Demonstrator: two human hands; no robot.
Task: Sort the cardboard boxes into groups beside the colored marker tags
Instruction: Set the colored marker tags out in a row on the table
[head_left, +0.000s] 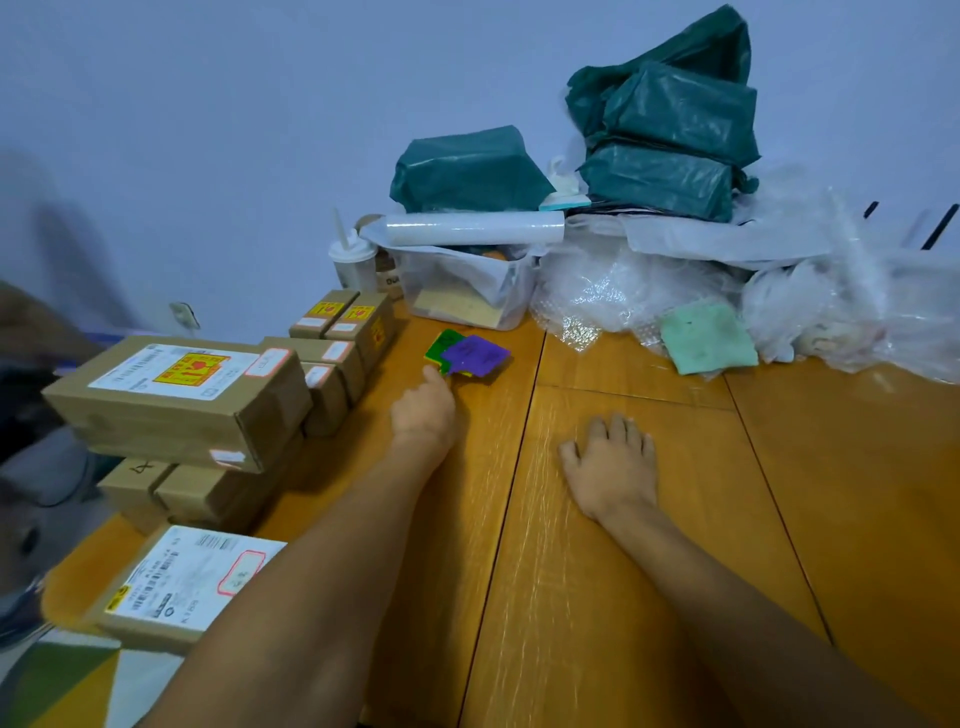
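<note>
- Now left hand (423, 402) reaches the stacked marker tags (467, 354), fingers curled, seemingly not yet clamped.
- Right hand (613, 467) flat on bench (649, 597), fingers apart.
- Cardboard boxes (182, 400) unsorted at left; next: spread tags.

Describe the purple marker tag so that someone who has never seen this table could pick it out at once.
Start at the clear plastic bin against the wall on the wooden table. Just in front of it lies a small fanned pile of flat coloured tags at the left hand's fingertips. The purple marker tag is the top one, overlapping the green tag.
</note>
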